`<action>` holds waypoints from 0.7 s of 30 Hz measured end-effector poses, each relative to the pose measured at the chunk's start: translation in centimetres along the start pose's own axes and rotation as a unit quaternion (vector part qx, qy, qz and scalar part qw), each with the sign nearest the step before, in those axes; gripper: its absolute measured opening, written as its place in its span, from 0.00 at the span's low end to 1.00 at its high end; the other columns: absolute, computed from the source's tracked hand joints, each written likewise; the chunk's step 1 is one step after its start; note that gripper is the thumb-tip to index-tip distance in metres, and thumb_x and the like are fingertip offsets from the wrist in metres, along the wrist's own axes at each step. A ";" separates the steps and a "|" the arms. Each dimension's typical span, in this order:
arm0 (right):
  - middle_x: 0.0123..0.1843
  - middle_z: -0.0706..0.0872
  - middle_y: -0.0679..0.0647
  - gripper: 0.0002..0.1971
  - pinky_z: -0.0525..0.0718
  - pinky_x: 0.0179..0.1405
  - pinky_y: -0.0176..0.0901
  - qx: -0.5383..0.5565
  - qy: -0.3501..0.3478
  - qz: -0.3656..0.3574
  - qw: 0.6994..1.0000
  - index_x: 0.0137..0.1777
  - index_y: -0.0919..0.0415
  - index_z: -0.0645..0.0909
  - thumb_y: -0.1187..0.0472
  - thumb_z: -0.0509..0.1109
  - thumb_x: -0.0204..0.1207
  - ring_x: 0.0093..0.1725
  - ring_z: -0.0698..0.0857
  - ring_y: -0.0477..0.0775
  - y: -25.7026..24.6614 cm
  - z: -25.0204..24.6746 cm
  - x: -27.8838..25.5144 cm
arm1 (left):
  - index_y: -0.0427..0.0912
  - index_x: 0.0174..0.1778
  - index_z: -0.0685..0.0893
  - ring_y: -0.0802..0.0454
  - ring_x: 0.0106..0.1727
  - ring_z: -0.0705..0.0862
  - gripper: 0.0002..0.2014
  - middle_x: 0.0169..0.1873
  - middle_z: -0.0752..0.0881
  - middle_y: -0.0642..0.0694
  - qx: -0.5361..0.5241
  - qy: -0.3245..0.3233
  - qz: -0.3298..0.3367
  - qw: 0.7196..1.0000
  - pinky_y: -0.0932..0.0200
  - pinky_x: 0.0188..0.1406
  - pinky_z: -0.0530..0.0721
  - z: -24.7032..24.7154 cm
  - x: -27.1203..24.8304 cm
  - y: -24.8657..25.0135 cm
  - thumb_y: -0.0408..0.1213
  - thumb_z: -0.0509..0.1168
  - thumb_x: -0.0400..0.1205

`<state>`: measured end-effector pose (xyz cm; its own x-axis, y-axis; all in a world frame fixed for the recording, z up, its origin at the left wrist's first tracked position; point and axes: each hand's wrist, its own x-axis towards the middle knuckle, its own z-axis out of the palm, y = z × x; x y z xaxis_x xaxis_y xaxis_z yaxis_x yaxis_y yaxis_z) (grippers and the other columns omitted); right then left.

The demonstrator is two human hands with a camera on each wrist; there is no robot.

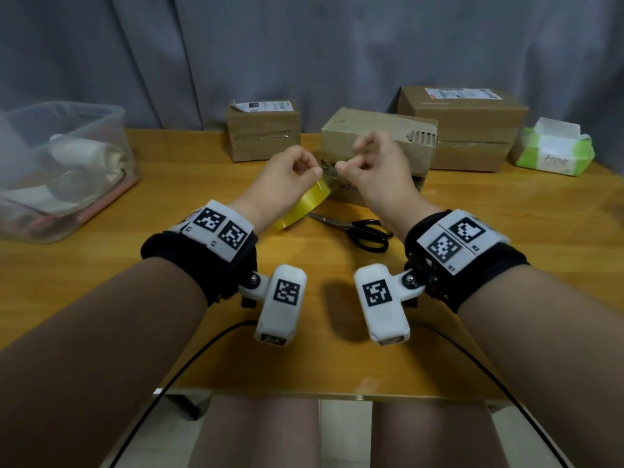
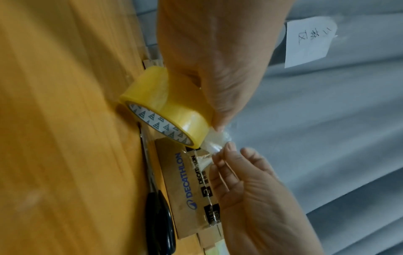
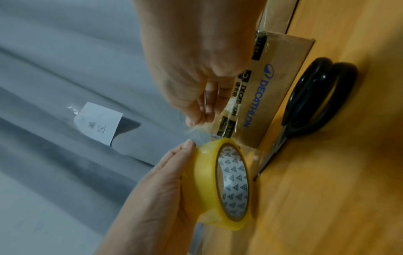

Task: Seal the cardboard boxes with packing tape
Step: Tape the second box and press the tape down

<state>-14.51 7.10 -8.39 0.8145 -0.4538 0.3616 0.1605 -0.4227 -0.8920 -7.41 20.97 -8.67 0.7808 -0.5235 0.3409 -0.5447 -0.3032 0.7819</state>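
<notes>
Left hand (image 1: 285, 179) grips the yellow packing tape roll (image 1: 304, 206), fingers curled round its outer band, holding it above the table (image 1: 169, 265). Right hand (image 1: 374, 173) pinches the loose clear tape end (image 2: 212, 145) between thumb and fingertips, just beside the roll; the tape end is crumpled and runs back to the roll's edge. The roll's white core carries a grey triangle print.

Directly beyond both hands stands a Decathlon cardboard box (image 1: 378, 136), printed tape along its near face. Black-handled scissors (image 1: 364, 231) lie flat on the table just in front of that box, blades pointing toward the left.

Further back, a small cardboard box (image 1: 263, 133) with a shipping label on top stands to the left; a larger cardboard box (image 1: 469, 126), also labelled, stands to the right, close behind the Decathlon box.

At far right sits a green and white tissue pack (image 1: 553, 150). At far left a clear plastic bin (image 1: 64, 163) holds mixed items, blurred. A grey curtain (image 1: 304, 45) hangs behind, with a handwritten paper note (image 2: 309, 41) fixed to it
</notes>
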 end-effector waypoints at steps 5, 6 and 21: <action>0.43 0.85 0.44 0.07 0.82 0.53 0.39 -0.069 -0.045 -0.052 0.995 0.50 0.57 0.88 0.67 0.71 0.78 0.46 0.82 0.41 -0.3 -0.3 -0.3 | 0.42 0.46 0.79 0.56 0.48 0.75 0.03 0.49 0.80 0.43 0.013 0.030 0.008 0.999 0.83 0.40 0.70 0.4 0.3 -0.1 0.37 0.65 0.83; 0.44 0.86 0.44 0.07 0.83 0.54 0.39 -0.064 -0.045 -0.047 0.996 0.52 0.58 0.88 0.67 0.72 0.77 0.47 0.82 0.41 -0.2 -0.2 -0.2 | 0.43 0.45 0.79 0.57 0.49 0.76 0.03 0.51 0.80 0.42 0.021 0.031 0.008 0.999 0.82 0.40 0.69 0.4 0.4 -0.2 0.38 0.65 0.83; 0.53 0.81 0.56 0.04 0.75 0.50 0.38 -0.158 -0.026 -0.025 0.987 0.47 0.59 0.86 0.60 0.71 0.79 0.49 0.79 0.48 0.6 1.5 -0.1 | 0.44 0.47 0.78 0.66 0.39 0.71 0.01 0.50 0.74 0.48 0.096 0.019 0.050 0.994 0.84 0.39 0.67 0.6 -0.4 0.0 0.37 0.64 0.83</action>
<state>-13.69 8.06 -9.37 0.8391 -0.3877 0.3815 0.0262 -0.6717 -0.7403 -7.90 20.71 -9.08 0.7288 -0.5297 0.4339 -0.6655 -0.3989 0.6309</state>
